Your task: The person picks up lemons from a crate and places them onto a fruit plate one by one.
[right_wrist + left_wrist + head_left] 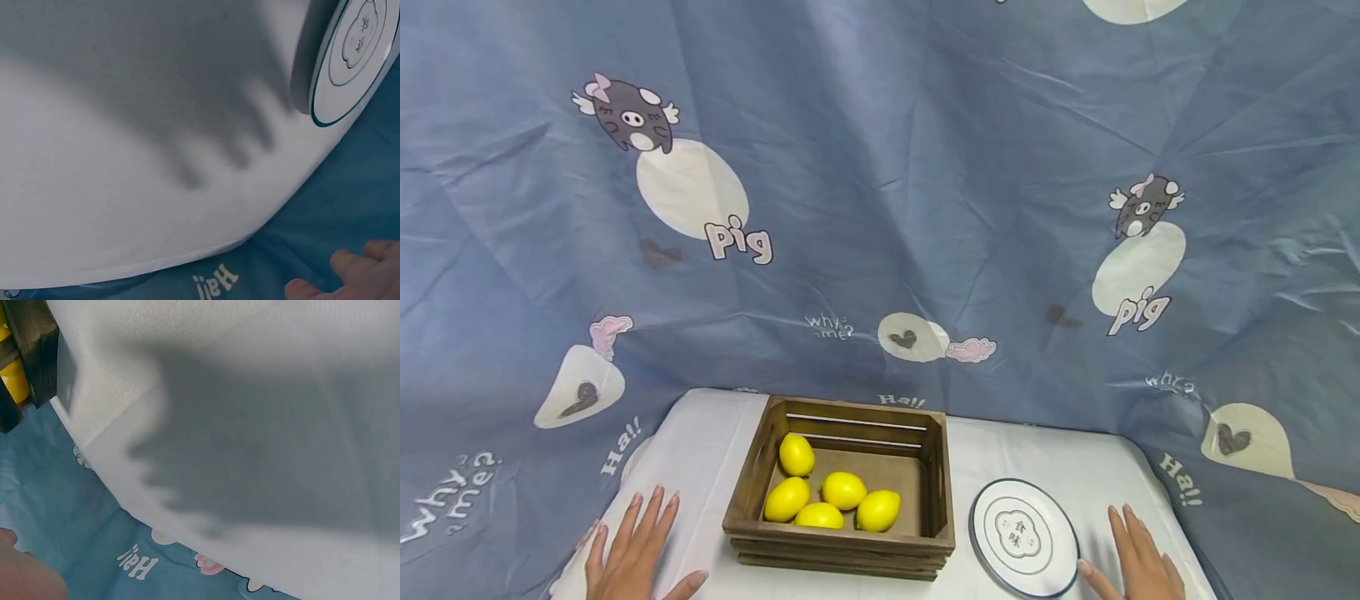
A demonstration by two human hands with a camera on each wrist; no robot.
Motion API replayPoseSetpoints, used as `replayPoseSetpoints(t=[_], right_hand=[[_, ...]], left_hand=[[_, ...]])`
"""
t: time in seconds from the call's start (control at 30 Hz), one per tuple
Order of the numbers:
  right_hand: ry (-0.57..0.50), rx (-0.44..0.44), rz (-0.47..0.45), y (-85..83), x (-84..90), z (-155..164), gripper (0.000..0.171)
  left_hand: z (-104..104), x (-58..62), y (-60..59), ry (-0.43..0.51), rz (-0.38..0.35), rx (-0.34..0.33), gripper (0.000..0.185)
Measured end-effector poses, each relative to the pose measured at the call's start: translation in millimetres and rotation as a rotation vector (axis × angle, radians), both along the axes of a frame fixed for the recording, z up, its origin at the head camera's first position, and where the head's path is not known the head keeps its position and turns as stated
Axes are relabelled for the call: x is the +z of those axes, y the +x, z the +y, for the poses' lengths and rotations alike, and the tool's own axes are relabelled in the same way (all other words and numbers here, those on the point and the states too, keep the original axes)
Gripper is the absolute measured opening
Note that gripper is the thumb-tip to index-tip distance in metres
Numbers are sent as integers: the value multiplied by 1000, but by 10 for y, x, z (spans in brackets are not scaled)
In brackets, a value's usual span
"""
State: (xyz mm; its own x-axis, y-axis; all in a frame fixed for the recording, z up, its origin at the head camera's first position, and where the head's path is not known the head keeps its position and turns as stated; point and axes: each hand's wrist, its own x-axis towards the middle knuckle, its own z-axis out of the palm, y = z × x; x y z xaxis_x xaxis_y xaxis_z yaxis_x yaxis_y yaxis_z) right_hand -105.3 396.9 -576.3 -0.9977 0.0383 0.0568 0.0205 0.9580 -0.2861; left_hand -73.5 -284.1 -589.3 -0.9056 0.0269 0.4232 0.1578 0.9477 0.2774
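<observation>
Holding left hand (632, 554) and right hand (1138, 558) empty, thumbs apart from fingers; apparently not yet starting, seeing lemons (844, 491) in box (842, 537) right of left fingers, plate (1019, 533) beside right thumb.

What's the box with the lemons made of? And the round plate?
The box looks like wood, stained dull brown: it's built from slats with gaps between them. The plate looks smooth and white with a thin dark edge, perhaps glazed ceramic, though enamelled metal or plastic could look similar.
</observation>
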Motion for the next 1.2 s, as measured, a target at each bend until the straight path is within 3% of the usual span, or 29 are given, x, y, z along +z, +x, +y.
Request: replayPoseSetpoints(t=[0.13,0.5,0.83,0.97,1.2], right_hand=[[17,6,34,32,43,-37,115],[39,60,255,86,87,-222,109],[-86,195,289,15,212,-352,127],[-74,252,348,1,190,-401,134],[-48,281,381,-8,249,-494,136]], left_hand=[[18,-38,15,31,8,0,117],[30,-37,76,53,67,-15,117],[131,58,57,124,105,-68,126],[177,91,69,120,93,-77,133],[214,42,87,110,150,-129,138]])
